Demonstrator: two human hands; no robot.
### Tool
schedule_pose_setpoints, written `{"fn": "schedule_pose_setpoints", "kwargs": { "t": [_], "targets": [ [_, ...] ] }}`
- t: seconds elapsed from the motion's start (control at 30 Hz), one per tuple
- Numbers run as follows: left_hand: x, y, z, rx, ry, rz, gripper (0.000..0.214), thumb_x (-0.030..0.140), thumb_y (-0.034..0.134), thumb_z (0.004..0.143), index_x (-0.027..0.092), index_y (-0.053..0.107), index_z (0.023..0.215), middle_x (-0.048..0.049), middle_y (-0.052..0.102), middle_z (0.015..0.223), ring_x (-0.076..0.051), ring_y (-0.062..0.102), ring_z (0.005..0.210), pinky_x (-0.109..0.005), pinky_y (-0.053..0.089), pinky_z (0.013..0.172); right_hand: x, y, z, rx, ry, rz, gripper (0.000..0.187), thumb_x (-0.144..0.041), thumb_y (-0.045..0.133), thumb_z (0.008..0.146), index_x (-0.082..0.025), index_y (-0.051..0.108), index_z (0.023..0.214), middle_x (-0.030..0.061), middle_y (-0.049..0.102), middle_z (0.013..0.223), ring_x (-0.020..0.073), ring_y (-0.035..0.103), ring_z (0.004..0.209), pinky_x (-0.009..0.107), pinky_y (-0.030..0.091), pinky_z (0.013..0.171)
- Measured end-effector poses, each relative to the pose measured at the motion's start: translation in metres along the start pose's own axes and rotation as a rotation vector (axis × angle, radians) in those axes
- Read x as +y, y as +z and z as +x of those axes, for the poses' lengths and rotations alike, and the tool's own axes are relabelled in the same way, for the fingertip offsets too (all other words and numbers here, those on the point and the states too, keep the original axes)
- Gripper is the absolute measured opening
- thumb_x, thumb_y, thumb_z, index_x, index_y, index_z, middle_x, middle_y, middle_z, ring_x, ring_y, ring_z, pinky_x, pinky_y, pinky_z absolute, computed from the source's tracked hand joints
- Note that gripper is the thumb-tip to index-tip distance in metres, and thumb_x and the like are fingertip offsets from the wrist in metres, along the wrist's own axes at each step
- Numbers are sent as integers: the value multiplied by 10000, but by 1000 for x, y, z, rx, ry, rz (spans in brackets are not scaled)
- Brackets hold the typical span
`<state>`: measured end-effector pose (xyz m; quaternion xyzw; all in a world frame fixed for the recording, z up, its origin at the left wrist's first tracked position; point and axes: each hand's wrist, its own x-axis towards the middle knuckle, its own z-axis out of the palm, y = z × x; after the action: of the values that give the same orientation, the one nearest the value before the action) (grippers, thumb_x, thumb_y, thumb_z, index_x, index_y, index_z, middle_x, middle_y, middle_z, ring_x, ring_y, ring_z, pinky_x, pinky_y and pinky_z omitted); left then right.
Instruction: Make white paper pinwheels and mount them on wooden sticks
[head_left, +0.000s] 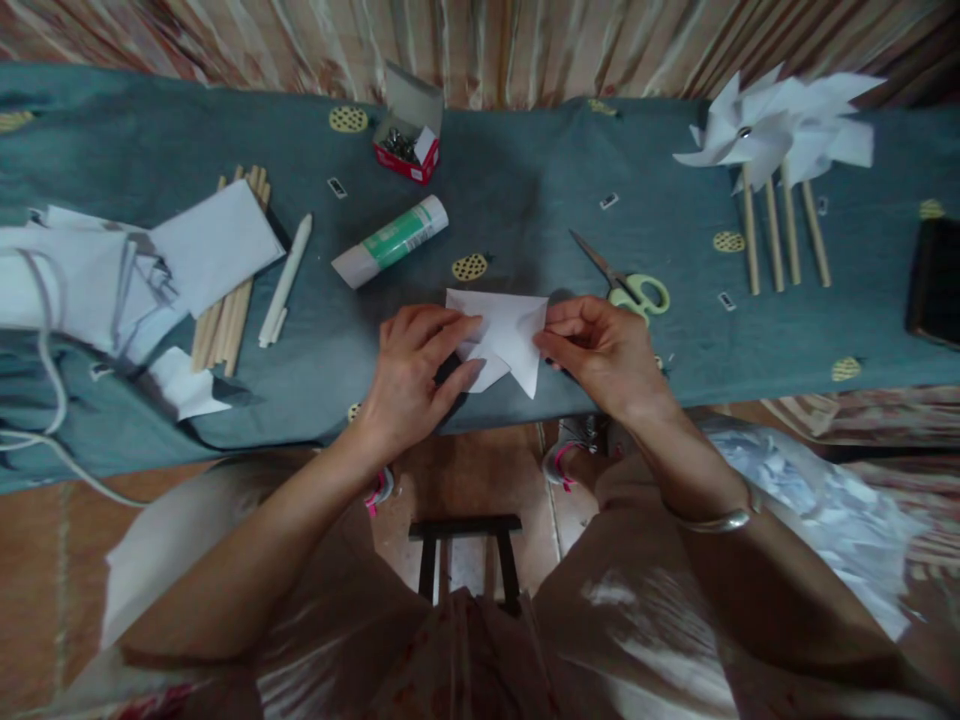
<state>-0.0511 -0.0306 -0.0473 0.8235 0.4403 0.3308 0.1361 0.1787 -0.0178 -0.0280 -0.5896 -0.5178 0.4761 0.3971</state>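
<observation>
A small white sheet of paper [506,325] with cut flaps lies at the table's front edge, between my two hands. My left hand [420,370] is closed on its left side, with the thumb and fingers at a flap. At the right edge, my right hand [600,350] pinches the paper between thumb and fingers. Scissors with light green handles [637,292] lie just beyond my right hand. A green and white glue stick [394,240] rests on its side beyond my left hand.
At the back stands an open red box [409,150] of small metal pieces. White paper pinwheels [750,135] on wooden sticks lie at right. To the left are paper sheets [214,245], wooden sticks [225,325], a white pen-like stick [287,280] and a cable [52,370]. A dark object [934,280] sits far right.
</observation>
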Motion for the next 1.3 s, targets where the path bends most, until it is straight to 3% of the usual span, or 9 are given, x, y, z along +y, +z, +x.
{"fn": "schedule_pose_setpoints", "kwargs": {
  "t": [0.2, 0.37, 0.53, 0.77, 0.9, 1.07, 1.3],
  "targets": [
    [4, 3, 2, -38, 49, 35, 224, 321, 569, 976, 251, 679, 1158, -65, 684, 1175, -253, 571, 1138, -434, 431, 938, 1, 4, -6, 53, -90, -151, 104, -238, 693, 748, -205, 596, 730, -42, 604, 632, 105, 537, 555, 264, 417, 552],
    [5, 6, 4, -84, 82, 65, 312, 404, 487, 1007, 268, 651, 1236, -74, 661, 1275, -283, 527, 1231, -475, 396, 993, -2, 6, -11, 78, -163, -329, 69, -257, 628, 832, -205, 624, 786, -31, 626, 674, 116, 576, 585, 275, 426, 582],
    [7, 7, 6, -99, 83, 55, 377, 417, 389, 1039, 214, 633, 1244, -92, 666, 1275, -276, 516, 1241, -495, 379, 998, -8, 7, -14, 94, -233, -443, 48, -235, 629, 844, -203, 656, 821, -21, 672, 707, 122, 594, 594, 277, 455, 602],
    [9, 1, 3, -57, 25, -18, 340, 469, 531, 977, 303, 607, 1265, -42, 671, 1266, -263, 539, 1236, -461, 407, 1024, -10, 7, -17, 77, -516, -650, 111, -184, 581, 891, -192, 692, 889, 43, 739, 842, 185, 657, 776, 348, 525, 763],
    [11, -6, 3, -61, -47, -60, 376, 511, 571, 943, 264, 646, 1217, -69, 686, 1218, -282, 561, 1194, -485, 433, 1017, -8, 9, -18, 38, -664, -698, 147, -160, 553, 923, -186, 694, 951, 65, 761, 943, 206, 679, 868, 369, 544, 831],
    [10, -15, 2, -19, -126, -103, 304, 449, 566, 953, 255, 682, 1157, -80, 703, 1142, -275, 611, 1093, -475, 495, 948, -5, 10, -20, 0, -733, -764, 201, -138, 532, 949, -193, 712, 1018, 90, 755, 1077, 228, 680, 943, 405, 549, 880],
    [8, -14, -1, -75, -163, -119, 211, 385, 553, 964, 285, 725, 1034, -52, 721, 1062, -245, 635, 1008, -466, 528, 898, -3, 8, -22, -75, -803, -854, 244, -128, 516, 961, -196, 717, 1081, 91, 745, 1112, 225, 667, 956, 399, 567, 872]
  ]
}}
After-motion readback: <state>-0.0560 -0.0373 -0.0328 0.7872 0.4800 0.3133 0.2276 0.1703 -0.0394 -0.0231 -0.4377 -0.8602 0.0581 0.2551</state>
